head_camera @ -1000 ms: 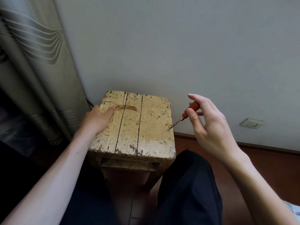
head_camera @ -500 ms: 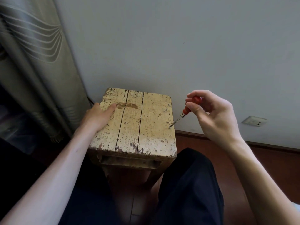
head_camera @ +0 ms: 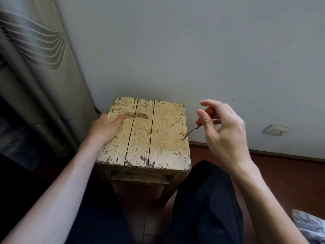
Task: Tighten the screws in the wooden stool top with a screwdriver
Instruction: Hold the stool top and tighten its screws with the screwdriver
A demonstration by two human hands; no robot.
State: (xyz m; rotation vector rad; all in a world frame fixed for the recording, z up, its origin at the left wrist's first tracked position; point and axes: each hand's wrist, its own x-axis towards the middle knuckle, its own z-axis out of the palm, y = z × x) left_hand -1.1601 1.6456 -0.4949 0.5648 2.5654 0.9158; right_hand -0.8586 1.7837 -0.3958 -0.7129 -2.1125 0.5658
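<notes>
1. Right hand [head_camera: 226,127]: thumb and fingertips pinch the orange handle of the screwdriver [head_camera: 198,123]; index finger lifted and extended, the rest loosely curled. Hand sits off the right edge of the stool, in front of the wall.
2. Screwdriver: slanted, handle up and right, thin metal shaft running down and left. Tip seated on a screw [head_camera: 183,138] near the right edge of the stool top [head_camera: 149,134].
3. Left hand [head_camera: 105,128]: flat and relaxed, holding nothing. Palm over the left edge of the top, thumb lying across the far-left plank.
4. Stool top: worn, pale-painted wood, three planks with dark cracks between. A second screw [head_camera: 178,120] stands proud farther back along the right edge; a third [head_camera: 179,152] sits nearer the front.
5. Surroundings: stool stands against a grey wall [head_camera: 175,50]; curtain [head_camera: 35,67] to the left; wall socket [head_camera: 276,130] low on the right; dark trouser legs on either side of the stool.
</notes>
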